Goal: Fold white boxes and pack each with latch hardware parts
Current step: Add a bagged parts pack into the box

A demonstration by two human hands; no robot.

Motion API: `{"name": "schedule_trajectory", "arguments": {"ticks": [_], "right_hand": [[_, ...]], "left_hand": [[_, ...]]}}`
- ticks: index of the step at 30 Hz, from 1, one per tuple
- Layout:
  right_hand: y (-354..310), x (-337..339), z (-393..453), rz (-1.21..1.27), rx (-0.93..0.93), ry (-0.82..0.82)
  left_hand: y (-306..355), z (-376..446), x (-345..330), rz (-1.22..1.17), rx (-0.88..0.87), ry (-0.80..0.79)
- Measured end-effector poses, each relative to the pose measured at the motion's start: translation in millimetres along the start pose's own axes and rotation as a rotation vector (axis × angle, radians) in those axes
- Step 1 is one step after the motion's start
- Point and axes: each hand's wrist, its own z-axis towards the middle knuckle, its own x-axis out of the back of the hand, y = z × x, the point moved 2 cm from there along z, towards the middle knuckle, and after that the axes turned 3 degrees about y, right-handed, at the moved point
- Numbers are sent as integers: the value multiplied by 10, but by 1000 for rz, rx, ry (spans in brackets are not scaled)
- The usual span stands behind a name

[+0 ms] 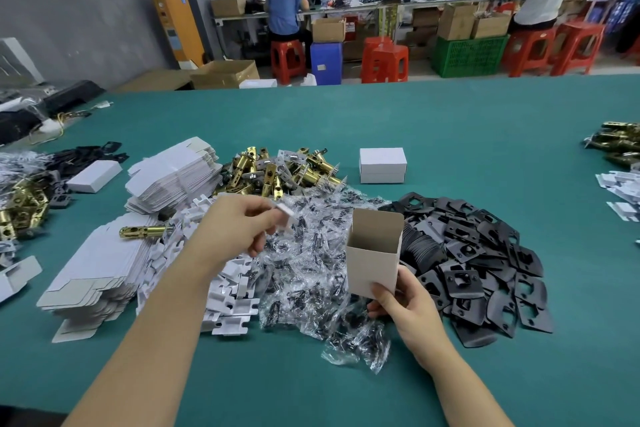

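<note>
My right hand (pixel 405 305) grips an upright folded box (pixel 375 260) by its lower end; the top flap stands open and the inside looks empty. My left hand (pixel 239 225) pinches a small white cardboard insert (pixel 285 215) above the pile of clear screw bags (pixel 311 270), left of the box. Brass latches (pixel 277 172) lie heaped behind. Black strike plates (pixel 478 260) are piled on the right. Flat white box blanks (pixel 173 177) are stacked on the left, with white inserts (pixel 225 302) beside them.
A closed white box (pixel 382 165) stands on the green table (pixel 415 121) behind the piles. Another closed box (pixel 93 175) lies far left among more latches and plates. More parts sit at the right edge. People work at benches in the background.
</note>
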Motion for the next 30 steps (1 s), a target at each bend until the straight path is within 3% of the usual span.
{"name": "schedule_trajectory", "arguments": {"ticks": [6, 9, 12, 17, 30], "right_hand": [[16, -8, 8, 4, -13, 0], [8, -15, 7, 0, -7, -2], [-15, -19, -5, 3, -7, -6], [-59, -24, -19, 19, -9, -18], [-40, -12, -23, 8, -2, -24]], "left_hand": [[429, -257, -330, 121, -312, -78], [570, -376, -532, 293, -606, 78], [577, -380, -734, 527, -727, 164], [477, -318, -984, 854, -724, 144], [558, -210, -1270, 1036, -570, -109]]}}
